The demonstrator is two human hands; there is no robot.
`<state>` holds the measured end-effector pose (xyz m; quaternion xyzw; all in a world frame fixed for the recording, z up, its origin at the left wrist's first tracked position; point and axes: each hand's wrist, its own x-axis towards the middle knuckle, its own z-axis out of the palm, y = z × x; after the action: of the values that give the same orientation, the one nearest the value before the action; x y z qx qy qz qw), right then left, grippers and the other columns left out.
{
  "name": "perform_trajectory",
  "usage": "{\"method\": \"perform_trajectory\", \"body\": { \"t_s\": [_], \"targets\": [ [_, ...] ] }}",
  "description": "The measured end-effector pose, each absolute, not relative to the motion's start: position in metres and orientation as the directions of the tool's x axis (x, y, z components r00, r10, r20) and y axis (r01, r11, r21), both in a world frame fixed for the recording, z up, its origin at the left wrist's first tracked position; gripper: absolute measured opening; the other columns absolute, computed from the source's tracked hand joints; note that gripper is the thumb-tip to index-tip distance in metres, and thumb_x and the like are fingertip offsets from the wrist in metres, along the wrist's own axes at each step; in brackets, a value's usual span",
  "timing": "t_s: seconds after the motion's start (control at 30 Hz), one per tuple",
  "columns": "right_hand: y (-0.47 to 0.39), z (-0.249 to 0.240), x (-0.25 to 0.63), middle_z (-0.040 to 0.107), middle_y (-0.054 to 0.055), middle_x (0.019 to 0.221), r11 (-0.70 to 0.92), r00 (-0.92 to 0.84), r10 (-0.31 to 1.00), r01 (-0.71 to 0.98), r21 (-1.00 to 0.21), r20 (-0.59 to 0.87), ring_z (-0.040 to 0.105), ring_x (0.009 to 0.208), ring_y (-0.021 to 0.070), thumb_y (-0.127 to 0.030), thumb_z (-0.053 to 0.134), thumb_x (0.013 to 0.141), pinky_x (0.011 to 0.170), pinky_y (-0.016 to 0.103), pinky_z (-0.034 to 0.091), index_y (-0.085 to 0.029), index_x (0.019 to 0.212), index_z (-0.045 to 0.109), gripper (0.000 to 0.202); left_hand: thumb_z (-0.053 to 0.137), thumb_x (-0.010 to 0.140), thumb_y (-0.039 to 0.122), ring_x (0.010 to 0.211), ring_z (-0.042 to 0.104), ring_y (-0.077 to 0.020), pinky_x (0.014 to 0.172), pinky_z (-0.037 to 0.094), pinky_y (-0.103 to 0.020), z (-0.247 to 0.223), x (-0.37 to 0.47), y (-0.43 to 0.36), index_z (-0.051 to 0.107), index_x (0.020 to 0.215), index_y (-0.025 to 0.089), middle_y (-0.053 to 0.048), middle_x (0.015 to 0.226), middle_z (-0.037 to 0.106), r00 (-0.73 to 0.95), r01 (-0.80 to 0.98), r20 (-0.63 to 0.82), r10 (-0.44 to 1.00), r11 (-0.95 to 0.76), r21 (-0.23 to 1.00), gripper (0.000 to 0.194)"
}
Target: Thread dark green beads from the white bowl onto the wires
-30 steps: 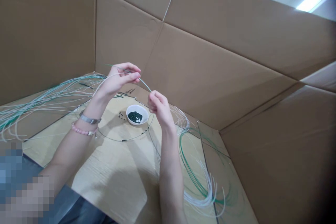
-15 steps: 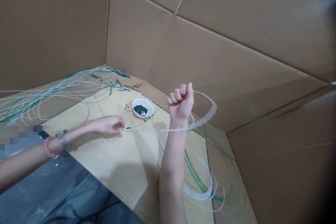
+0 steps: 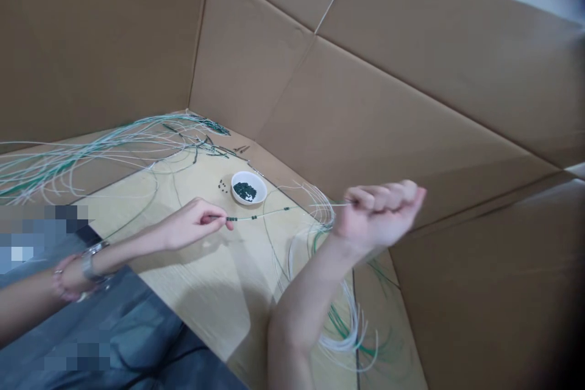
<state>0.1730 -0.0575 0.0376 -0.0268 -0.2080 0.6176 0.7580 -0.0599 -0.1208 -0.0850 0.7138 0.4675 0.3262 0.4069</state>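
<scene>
My left hand (image 3: 198, 223) pinches a thin pale cord (image 3: 269, 214) strung with small dark green beads, some of them right at the fingertips. Farther along, the cord carries more beads in spaced groups and runs taut to the right. Raised above the table's right side, my right hand (image 3: 377, 213) is closed in a fist, with a pale strand entering it near the little finger. What lies inside the fist is hidden. Between and behind the hands stands a white bowl (image 3: 262, 195) of dark green beads.
Several loose beads (image 3: 222, 185) lie left of the bowl. A bundle of white and green cords (image 3: 91, 155) stretches across the back left; more coiled cords (image 3: 350, 329) lie on the right. Cardboard walls (image 3: 365, 122) enclose the wooden table (image 3: 192, 292).
My right hand has swung to the right and drawn the cord straight. My left hand has shifted slightly right, its pinch on the cord now in plain sight.
</scene>
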Motion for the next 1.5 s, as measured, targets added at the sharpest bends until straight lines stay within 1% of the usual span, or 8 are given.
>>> {"method": "perform_trajectory", "body": {
  "t_s": [0.13,0.27,0.37,0.47,0.53,1.33,1.4,1.5],
  "targets": [
    [-0.082,0.046,0.181,0.012,-0.006,0.053,0.398,0.384,0.913,-0.776,-0.490,0.134,0.016,0.035,0.0010,-0.022,0.033,0.093,0.031,0.006,0.019,-0.019,0.059,0.018,0.038,0.043,0.088,0.038,0.045,0.018,-0.0077,0.043,0.013,-0.023,-0.057,-0.060,-0.137,0.072,0.089,0.012,0.005,0.050,0.025,0.341,0.326,0.097,0.935,-0.215,0.921,0.039],
    [-0.108,0.057,0.192,0.016,-0.005,0.056,0.484,0.621,0.782,-0.556,-0.676,0.049,0.027,0.037,-0.0012,-0.021,0.028,0.093,0.036,0.001,0.030,-0.019,0.060,0.018,0.035,0.045,0.086,0.036,0.047,0.024,-0.0076,0.043,0.018,-0.023,-0.041,-0.061,-0.146,0.067,0.073,0.013,0.003,0.052,0.034,0.397,0.248,0.095,0.913,-0.206,0.946,0.034],
    [-0.117,0.060,0.188,0.019,-0.003,0.065,0.551,0.687,0.534,0.158,-0.819,0.492,0.026,0.046,-0.0001,-0.024,0.025,0.095,0.041,0.001,0.030,-0.018,0.064,0.015,0.034,0.043,0.084,0.035,0.051,0.029,-0.0081,0.048,0.025,-0.023,-0.037,-0.060,-0.147,0.044,0.054,0.016,0.003,0.053,0.032,0.436,0.180,0.146,0.888,-0.245,0.952,0.036],
    [-0.118,0.059,0.189,0.018,-0.001,0.068,0.295,0.628,0.492,0.531,-0.794,0.603,0.022,0.050,0.0042,-0.022,0.018,0.094,0.043,0.008,0.031,-0.018,0.067,0.013,0.028,0.039,0.084,0.034,0.051,0.024,-0.0077,0.048,0.025,-0.024,-0.035,-0.059,-0.148,0.023,0.054,0.017,0.004,0.053,0.022,0.432,0.179,0.189,0.882,-0.289,0.940,0.038],
    [-0.118,0.058,0.192,0.017,-0.001,0.069,0.183,0.614,0.486,0.625,-0.759,0.622,0.021,0.051,0.0060,-0.023,0.014,0.092,0.045,0.013,0.033,-0.020,0.069,0.011,0.024,0.036,0.082,0.031,0.050,0.023,-0.0069,0.047,0.023,-0.025,-0.034,-0.059,-0.149,0.021,0.054,0.017,0.004,0.053,0.021,0.439,0.192,0.199,0.876,-0.308,0.932,0.035],
    [-0.131,0.057,0.193,0.018,-0.002,0.066,0.333,0.634,0.405,0.570,-0.751,0.659,0.022,0.047,0.0043,-0.026,0.022,0.089,0.039,0.013,0.029,-0.020,0.065,0.013,0.026,0.040,0.087,0.035,0.046,0.014,-0.0049,0.043,0.017,-0.028,-0.037,-0.061,-0.147,0.017,0.051,0.013,0.004,0.052,0.012,0.332,0.317,0.296,0.896,-0.402,0.859,0.048],
    [-0.132,0.059,0.192,0.017,-0.003,0.064,0.350,0.648,0.416,0.533,-0.770,0.638,0.022,0.046,0.0029,-0.024,0.020,0.091,0.040,0.011,0.028,-0.020,0.065,0.011,0.027,0.037,0.090,0.036,0.048,0.022,-0.0053,0.046,0.022,-0.027,-0.037,-0.061,-0.146,0.022,0.051,0.014,0.004,0.052,0.018,0.334,0.363,0.318,0.888,-0.432,0.825,0.047],
    [-0.133,0.066,0.191,0.013,-0.004,0.059,0.128,0.658,0.594,0.491,-0.862,0.463,0.017,0.041,0.0021,-0.029,0.017,0.094,0.036,0.011,0.019,-0.021,0.065,0.010,0.030,0.033,0.094,0.037,0.058,0.043,-0.0082,0.060,0.034,-0.025,-0.035,-0.061,-0.147,0.044,0.059,0.016,0.003,0.058,0.044,0.397,0.444,0.294,0.870,-0.462,0.768,0.042]
  ]
}}
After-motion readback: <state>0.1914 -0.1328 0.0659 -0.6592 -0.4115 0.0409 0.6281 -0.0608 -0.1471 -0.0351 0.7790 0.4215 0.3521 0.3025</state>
